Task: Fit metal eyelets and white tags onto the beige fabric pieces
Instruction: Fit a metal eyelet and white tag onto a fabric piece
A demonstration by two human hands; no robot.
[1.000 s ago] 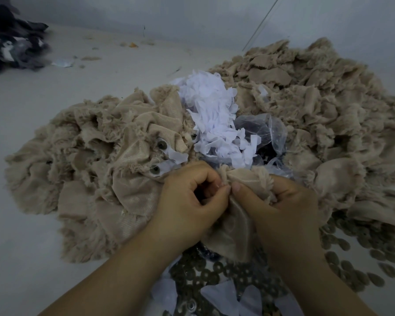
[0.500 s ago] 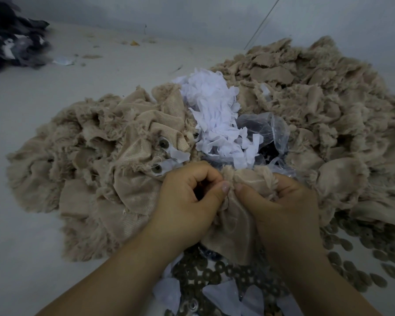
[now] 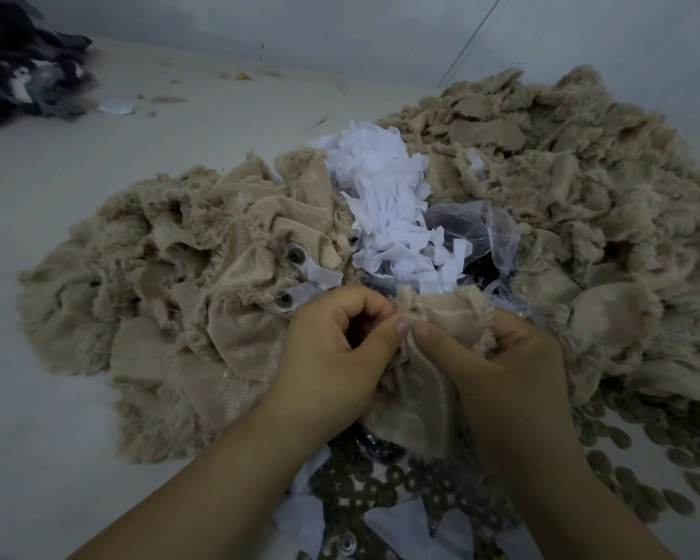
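Beige fabric pc (image 3: 417, 402) held at frame ctr-bottom, approx 6 o'clock of the white tag heap; frayed top edge bunched up, lower part hanging over the loose eyelets. L hand (image 3: 332, 357) clenched, thumb tip pinching the pc's top edge at its L side; R hand (image 3: 510, 369) curled round the pc's R side, thumb tip pressed on the cloth just beside the L thumb; both grasping the same pc. Whether an eyelet or tag sits under the thumbs: can't tell, hidden.

Loose metal eyelets (image 3: 380, 491) spread under and below the hands, 6 o'clock, running on to 4 o'clock along the pile's edge; a few white tags (image 3: 397, 527) lying among them.

White tag heap (image 3: 384, 204) at 12 o'clock of the hands; clear plastic bag (image 3: 481, 232) touching it at 1 o'clock, dark contents.

Finished pcs (image 3: 292, 276) at 10 o'clock w/ eyelets and white tags fitted, on the L beige pile (image 3: 158, 276); larger beige pile (image 3: 562, 175) from 1 to 3 o'clock.

Pale work surface (image 3: 57, 418) all round; dark fabric heap (image 3: 21, 66) far off at 10 o'clock, in the corner; small scraps near it.
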